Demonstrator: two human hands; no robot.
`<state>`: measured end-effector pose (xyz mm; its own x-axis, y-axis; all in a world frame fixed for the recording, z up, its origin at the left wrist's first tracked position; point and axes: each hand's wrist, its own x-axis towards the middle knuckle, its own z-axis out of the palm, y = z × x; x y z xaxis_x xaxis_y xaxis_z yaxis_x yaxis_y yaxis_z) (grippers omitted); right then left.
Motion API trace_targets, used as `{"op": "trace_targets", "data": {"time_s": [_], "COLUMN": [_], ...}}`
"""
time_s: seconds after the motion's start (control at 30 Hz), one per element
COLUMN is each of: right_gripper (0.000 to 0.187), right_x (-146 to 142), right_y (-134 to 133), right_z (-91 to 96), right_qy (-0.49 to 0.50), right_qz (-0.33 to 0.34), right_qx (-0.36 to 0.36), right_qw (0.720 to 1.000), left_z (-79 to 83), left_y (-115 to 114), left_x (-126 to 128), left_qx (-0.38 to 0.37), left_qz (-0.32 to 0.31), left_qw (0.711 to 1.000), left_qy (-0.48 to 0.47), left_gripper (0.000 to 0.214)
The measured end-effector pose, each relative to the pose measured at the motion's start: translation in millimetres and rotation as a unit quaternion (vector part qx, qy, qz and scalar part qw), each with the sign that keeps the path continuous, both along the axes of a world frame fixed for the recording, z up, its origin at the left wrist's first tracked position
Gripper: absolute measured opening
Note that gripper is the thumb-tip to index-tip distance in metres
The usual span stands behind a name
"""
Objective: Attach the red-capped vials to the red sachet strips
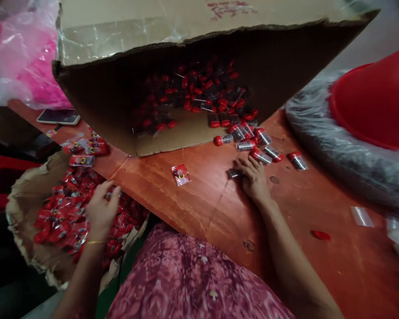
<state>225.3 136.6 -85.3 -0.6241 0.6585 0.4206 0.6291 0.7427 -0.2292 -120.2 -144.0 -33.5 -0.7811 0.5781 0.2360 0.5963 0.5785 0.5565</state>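
Right hand [254, 179] fingers closed on small vial [233, 173] on desk [219, 208]; left hand [101, 210] fingers open over red packets [63, 221].

Dim, warm light over a reddish-brown wooden surface [219, 208] with scuffs and dark ring marks, pink plastic sheeting [29, 66] bunched at its far-left end, dark floor below left.

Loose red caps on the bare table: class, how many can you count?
1. A single loose red cap lies on the table toward the right, nearer the person than the right hand. Others may be hidden among the vials by the box.
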Motion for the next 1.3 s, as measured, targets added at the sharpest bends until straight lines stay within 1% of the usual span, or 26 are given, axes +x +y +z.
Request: {"op": "trace_targets", "data": {"time_s": [0.03,0.07,0.1,0.17,0.23,0.3,0.4,0.53,0.6,0.63,0.67,0.7,0.77,0.8,0.83,0.87,0.9,0.97,1.0,1.03,1.1,1.13,1.17,1.2,1.23,1.3], "right_gripper": [0.040,0.041,0.041,0.038,0.033,0.028,0.023,0.019,0.016,0.016,0.018,0.022,0.029,0.031,0.031,0.031,0.032,0.034,0.035,0.037,0.039,0.040,0.039,0.038,0.038,0.038], "right_x": [0,-1,-2,-4,-6,-10,-20,-46,-63,-72,-82,-91,-108,-114,-119,-123,-124,-123,-121,-119,-115,-114,-113,-112,-110,-106], "right_y": [-7,-14,-19,-30,-41,-51,-64,-79,-87,-91,-95,-99,-103,-104,-105,-104,-104,-102,-102,-102,-103,-104,-106,-107,-109,-109], "right_z": [1.9,4.1,6.6,11.7,17.0,22.1,29.7,40.1,44.7,46.5,48.0,49.1,50.5,50.9,51.4,51.9,52.5,53.8,54.2,54.5,53.9,53.2,52.2,51.3,50.5,50.3], "right_qy": [-0.002,-0.001,0.004,0.031,0.071,0.110,0.149,0.191,0.216,0.231,0.249,0.271,0.327,0.356,0.381,0.401,0.415,0.427,0.429,0.427,0.420,0.415,0.408,0.401,0.393,0.371], "right_qz": [0.001,-0.003,-0.007,-0.015,-0.014,-0.008,0.005,0.026,0.008,-0.009,-0.024,-0.030,-0.015,-0.001,0.010,0.014,0.010,-0.008,-0.018,-0.028,-0.045,-0.050,-0.050,-0.047,-0.041,-0.029], "right_qx": [0.001,0.002,0.002,0.001,-0.002,-0.005,-0.028,-0.080,-0.137,-0.185,-0.243,-0.309,-0.430,-0.473,-0.501,-0.514,-0.516,-0.497,-0.481,-0.463,-0.429,-0.415,-0.406,-0.400,-0.398,-0.402], "right_qw": [1.000,1.000,1.000,0.999,0.997,0.994,0.988,0.978,0.967,0.955,0.937,0.911,0.841,0.806,0.777,0.758,0.750,0.755,0.765,0.776,0.799,0.808,0.816,0.823,0.828,0.837], "left_z": [-1.0,-1.8,-2.4,-3.7,-5.5,-8.0,-11.7,-15.3,-15.0,-14.0,-12.3,-10.0,-4.2,-1.2,1.8,4.5,6.9,11.0,12.8,14.7,18.3,20.2,21.8,23.3,24.4,25.8], "left_y": [22,43,63,95,116,126,128,126,126,126,126,126,125,125,125,124,123,120,119,118,118,118,119,120,121,125], "left_x": [15,30,43,64,76,81,83,84,85,86,87,89,95,98,101,104,106,111,113,115,121,125,129,133,136,140], "left_qx": [0.016,0.013,0.002,-0.039,-0.088,-0.124,-0.135,-0.091,-0.054,-0.034,-0.013,0.008,0.043,0.056,0.068,0.079,0.086,0.083,0.068,0.045,0.010,0.015,0.038,0.072,0.109,0.156], "left_qz": [-0.067,-0.131,-0.180,-0.256,-0.296,-0.303,-0.286,-0.272,-0.256,-0.246,-0.238,-0.234,-0.243,-0.252,-0.260,-0.262,-0.255,-0.236,-0.232,-0.231,-0.226,-0.214,-0.194,-0.169,-0.145,-0.105], "left_qw": [0.998,0.991,0.984,0.966,0.951,0.944,0.948,0.958,0.965,0.969,0.971,0.972,0.968,0.964,0.961,0.958,0.957,0.949,0.935,0.909,0.834,0.797,0.770,0.751,0.738,0.724], "left_qy": [0.004,0.008,0.014,0.024,0.026,0.028,0.032,0.016,0.000,-0.008,-0.017,-0.026,-0.046,-0.057,-0.068,-0.083,-0.105,-0.192,-0.261,-0.343,-0.504,-0.564,-0.607,-0.635,-0.650,-0.664], "left_gripper": [0.033,0.034,0.033,0.033,0.031,0.026,0.023,0.023,0.023,0.023,0.023,0.023,0.023,0.023,0.023,0.025,0.028,0.038,0.042,0.046,0.052,0.052,0.050,0.047,0.044,0.041]}}
